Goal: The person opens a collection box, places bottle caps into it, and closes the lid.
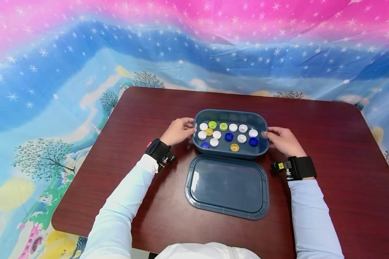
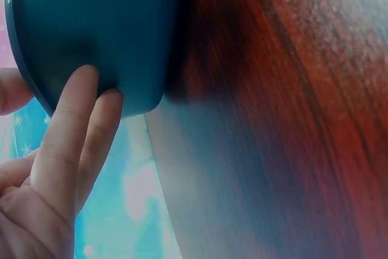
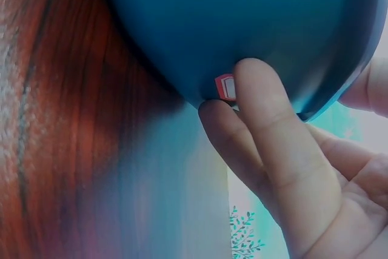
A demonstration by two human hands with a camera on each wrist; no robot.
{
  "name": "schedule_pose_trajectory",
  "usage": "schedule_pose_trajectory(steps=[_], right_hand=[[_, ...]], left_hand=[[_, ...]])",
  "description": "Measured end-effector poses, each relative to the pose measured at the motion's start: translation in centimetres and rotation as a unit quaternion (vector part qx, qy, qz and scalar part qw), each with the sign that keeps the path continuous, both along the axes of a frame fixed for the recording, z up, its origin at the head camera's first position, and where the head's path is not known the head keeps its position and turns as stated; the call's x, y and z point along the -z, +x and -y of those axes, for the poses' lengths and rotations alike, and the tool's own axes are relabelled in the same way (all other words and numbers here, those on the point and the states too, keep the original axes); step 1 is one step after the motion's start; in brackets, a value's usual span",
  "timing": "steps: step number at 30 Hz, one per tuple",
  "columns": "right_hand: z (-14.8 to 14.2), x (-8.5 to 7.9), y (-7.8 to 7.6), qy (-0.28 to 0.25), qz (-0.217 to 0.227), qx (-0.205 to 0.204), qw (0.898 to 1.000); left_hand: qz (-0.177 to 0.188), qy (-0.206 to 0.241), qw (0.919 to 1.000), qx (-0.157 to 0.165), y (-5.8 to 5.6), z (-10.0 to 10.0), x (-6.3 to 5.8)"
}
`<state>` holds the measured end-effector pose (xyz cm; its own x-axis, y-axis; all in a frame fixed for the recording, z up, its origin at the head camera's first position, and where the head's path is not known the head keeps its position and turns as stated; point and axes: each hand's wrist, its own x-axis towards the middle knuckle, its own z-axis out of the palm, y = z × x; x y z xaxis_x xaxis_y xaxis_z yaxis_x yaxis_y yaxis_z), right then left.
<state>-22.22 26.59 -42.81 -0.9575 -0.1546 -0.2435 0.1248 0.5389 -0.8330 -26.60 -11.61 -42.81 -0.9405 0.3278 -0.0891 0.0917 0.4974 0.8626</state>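
Observation:
A dark blue-grey plastic box point(image 1: 231, 154) holds several bottle caps, among them a white cap point(image 1: 233, 127), a green cap point(image 1: 223, 126), a dark blue cap point(image 1: 228, 136) and a yellow cap point(image 1: 235, 148). My left hand point(image 1: 179, 132) grips its left end, thumb at the rim. At the opposite end, my right hand point(image 1: 285, 140) grips it the same way. Both wrist views show fingers of the left hand point(image 2: 57, 174) and right hand point(image 3: 297, 162) against the outer wall. Whether the base touches the table cannot be told.
A matching lid point(image 1: 227, 185) lies on the dark red-brown table point(image 1: 155, 108), just in front of the box. A small red-and-white sticker point(image 3: 226, 87) is on the box's right end. Behind the table hangs a patterned cloth point(image 1: 194, 46).

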Motion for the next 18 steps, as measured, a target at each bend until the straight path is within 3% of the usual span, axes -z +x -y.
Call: schedule_pose_trajectory(steps=[5, 10, 18], right_hand=[[-0.1, -0.1, 0.2, -0.005, -0.007, -0.001, 1.0], [-0.5, -0.5, 0.6, -0.007, -0.022, -0.007, 1.0], [-1.6, -2.6, 2.6, 0.061, -0.057, -0.039, 0.996]], left_hand=[[-0.009, -0.008, 0.9999, -0.003, 0.2, 0.1, -0.1], [-0.048, -0.048, 0.9976, -0.01, 0.5, 0.8, -0.7], [-0.105, -0.084, 0.9908, 0.009, 1.7, 2.1, -2.3]])
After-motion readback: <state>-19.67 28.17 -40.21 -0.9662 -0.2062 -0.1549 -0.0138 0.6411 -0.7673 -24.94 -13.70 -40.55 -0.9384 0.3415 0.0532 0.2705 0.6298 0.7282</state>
